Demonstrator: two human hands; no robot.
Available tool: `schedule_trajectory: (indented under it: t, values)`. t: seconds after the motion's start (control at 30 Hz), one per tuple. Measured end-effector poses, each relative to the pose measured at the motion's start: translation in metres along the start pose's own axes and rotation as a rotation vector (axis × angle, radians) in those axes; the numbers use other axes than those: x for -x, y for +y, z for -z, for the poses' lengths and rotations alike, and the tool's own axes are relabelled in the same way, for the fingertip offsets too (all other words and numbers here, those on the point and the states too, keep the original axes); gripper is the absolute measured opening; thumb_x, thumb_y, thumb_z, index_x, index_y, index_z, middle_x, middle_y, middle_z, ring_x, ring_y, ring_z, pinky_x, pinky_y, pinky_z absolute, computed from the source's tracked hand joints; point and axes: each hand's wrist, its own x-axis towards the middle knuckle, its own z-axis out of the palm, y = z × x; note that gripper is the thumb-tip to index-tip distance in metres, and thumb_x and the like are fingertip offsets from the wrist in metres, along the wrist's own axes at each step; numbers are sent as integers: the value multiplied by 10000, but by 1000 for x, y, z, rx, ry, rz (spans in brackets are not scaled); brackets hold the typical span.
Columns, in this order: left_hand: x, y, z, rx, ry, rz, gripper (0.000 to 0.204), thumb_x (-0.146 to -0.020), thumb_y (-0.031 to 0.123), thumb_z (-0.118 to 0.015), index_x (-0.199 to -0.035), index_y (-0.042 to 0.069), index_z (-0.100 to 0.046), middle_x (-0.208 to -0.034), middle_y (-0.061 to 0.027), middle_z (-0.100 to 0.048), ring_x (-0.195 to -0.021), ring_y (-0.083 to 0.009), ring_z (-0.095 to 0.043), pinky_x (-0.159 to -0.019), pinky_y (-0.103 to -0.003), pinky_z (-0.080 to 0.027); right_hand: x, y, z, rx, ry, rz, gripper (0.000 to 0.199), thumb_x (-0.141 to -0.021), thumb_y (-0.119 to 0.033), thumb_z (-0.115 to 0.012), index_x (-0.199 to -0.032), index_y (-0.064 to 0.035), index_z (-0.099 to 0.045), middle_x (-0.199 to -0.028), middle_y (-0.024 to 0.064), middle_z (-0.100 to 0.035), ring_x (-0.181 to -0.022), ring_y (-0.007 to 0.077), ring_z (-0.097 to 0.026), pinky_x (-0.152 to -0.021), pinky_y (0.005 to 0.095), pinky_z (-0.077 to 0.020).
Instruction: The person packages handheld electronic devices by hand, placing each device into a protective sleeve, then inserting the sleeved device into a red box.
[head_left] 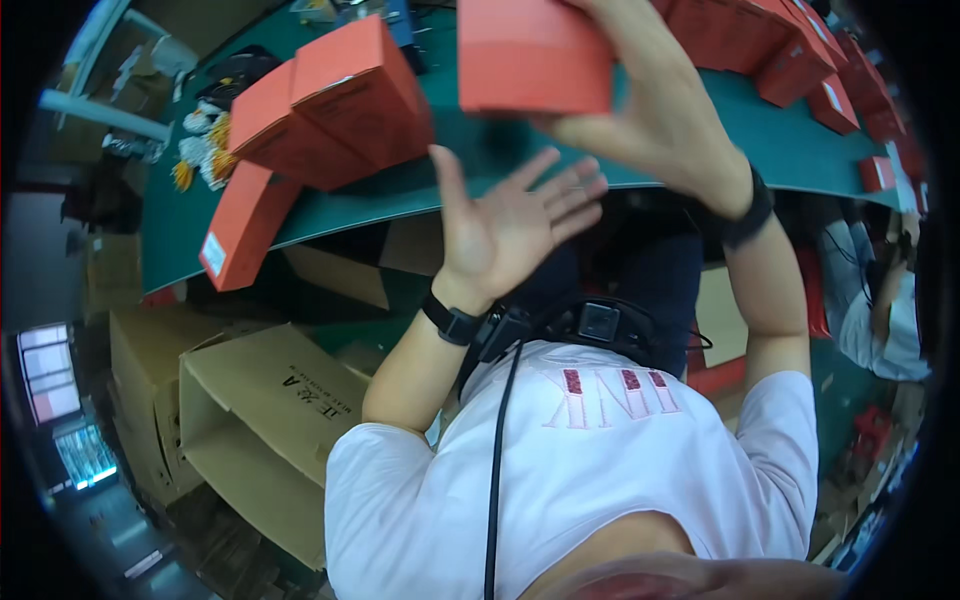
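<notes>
Your view is moderately lit with a cool, bluish cast: your white short-sleeved shirt [620, 470] shows brightest up close, a pale gridded window [48, 370] glows at far left, and the space beneath the smooth green surface [780, 150] sinks into deep shadow. Blur softens your right hand [645, 130] and the red rectangular cardboard box [535, 60] in it, while your left hand [510, 230] looks somewhat clearer. Around you, the fisheye lens bows the surface's edge and fades to black at the corners.
</notes>
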Motion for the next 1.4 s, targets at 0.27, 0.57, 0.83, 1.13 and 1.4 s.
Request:
schedule_trajectory:
  t: [0.27, 0.57, 0.83, 1.13, 1.4]
  values:
    - [-115, 16, -22, -504, 145, -513, 511, -942, 333, -709, -1340, 58, -543, -1226, -70, -652, -1136, -202, -641, -988, -389, -521, 128, 9, 65, 111, -148, -322, 895, -742, -126, -882, -1497, -54, -407, -1479, 192, -466, -1350, 374, -501, -1122, 459, -410]
    - [-159, -22, -18, -1578, 166, -921, 1014, -691, 223, -945, -1443, -12, -307, -1345, -157, -453, -1259, -257, -483, -1079, -402, -399, 80, 17, 149, -140, 220, -683, 565, -897, -127, -770, -1393, 22, -543, -1236, 148, -652, -1025, 155, -666, -892, 308, -538]
    - [-147, -11, -21, -1573, 90, -873, 1068, -694, 222, -944, -1480, -32, -268, -1376, -174, -437, -1293, -285, -465, -1105, -415, -374, 38, 40, 127, -62, -90, -426, 560, -886, -298, -763, -1275, 67, -593, -1136, 251, -687, -1007, 330, -699, -876, 398, -559]
    - [-122, -57, -27, -1618, 153, -977, 1138, -732, 277, -913, -1552, -31, -186, -1460, -213, -369, -1366, -356, -405, -1163, -447, -302, 14, 83, 81, -141, -246, -454, 541, -940, -282, -665, -1356, 47, -556, -1281, 225, -632, -1081, 350, -658, -918, 385, -519]
    - [-180, 71, -19, -1301, -142, -402, 1211, -721, 251, -897, -1607, -16, -116, -1589, -237, -328, -1472, -302, -359, -1198, -435, -298, 2, 97, 95, -105, -307, -366, 315, -916, -190, -669, -1124, 46, -692, -1144, 210, -697, -1117, 293, -630, -938, 376, -501]
